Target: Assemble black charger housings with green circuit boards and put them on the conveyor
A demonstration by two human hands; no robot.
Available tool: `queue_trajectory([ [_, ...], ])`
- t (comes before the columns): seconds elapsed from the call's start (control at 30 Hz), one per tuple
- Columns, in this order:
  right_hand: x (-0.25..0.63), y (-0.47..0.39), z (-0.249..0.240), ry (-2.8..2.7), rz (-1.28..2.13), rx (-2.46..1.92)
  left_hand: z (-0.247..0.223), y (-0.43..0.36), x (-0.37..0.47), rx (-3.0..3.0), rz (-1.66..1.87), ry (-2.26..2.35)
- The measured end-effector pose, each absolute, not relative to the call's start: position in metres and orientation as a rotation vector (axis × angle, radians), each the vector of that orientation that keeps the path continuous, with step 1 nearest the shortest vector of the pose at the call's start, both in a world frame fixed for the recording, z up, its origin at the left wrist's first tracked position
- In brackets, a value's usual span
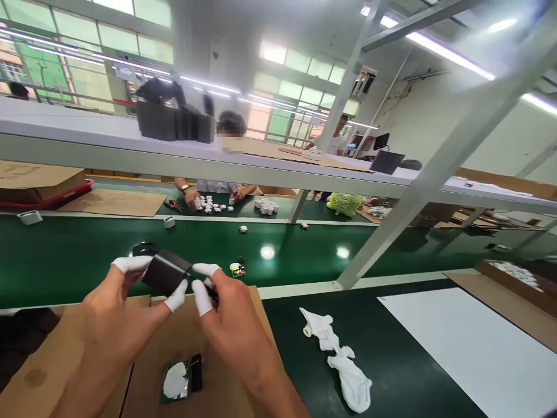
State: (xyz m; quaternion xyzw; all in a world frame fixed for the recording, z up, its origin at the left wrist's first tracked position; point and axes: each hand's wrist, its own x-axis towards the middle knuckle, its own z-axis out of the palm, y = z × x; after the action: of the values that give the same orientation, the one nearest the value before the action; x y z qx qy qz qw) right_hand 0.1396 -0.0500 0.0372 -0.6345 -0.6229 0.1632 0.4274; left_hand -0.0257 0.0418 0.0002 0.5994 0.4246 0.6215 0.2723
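Note:
My left hand point(115, 316), with white finger cots on thumb and finger, grips a black box-shaped housing point(166, 273) by its sides above the cardboard. My right hand point(235, 319), also in white finger cots, is closed at the housing's right end. Its fingertips pinch a thin dark piece, mostly hidden, so I cannot tell whether it is a cable or a tool. Below, on the cardboard sheet point(217, 397), lies a green circuit board point(175, 380) with a white patch on it. Beside that board rests a small black rectangular part point(196, 371).
Beyond the cardboard runs a green conveyor belt point(296, 252) carrying a small board with coloured parts point(237, 269). White gloves point(350, 380) and a white sheet point(474, 348) lie at right. A slanted post point(378, 247) supports the shelf. Across the belt, a co-worker's hands point(191, 198) handle white parts.

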Motion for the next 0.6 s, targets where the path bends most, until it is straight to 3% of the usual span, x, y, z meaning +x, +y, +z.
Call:
queue_trajectory([
  [0.3,0.165,-0.08,0.07,-1.535,0.294,-1.408,0.017,0.044,-0.021,1.045,1.218,0.644],
  [0.6,0.161,-0.082,0.069,-1.608,0.111,-1.396,0.017,0.035,-0.017,1.063,1.243,0.646],
])
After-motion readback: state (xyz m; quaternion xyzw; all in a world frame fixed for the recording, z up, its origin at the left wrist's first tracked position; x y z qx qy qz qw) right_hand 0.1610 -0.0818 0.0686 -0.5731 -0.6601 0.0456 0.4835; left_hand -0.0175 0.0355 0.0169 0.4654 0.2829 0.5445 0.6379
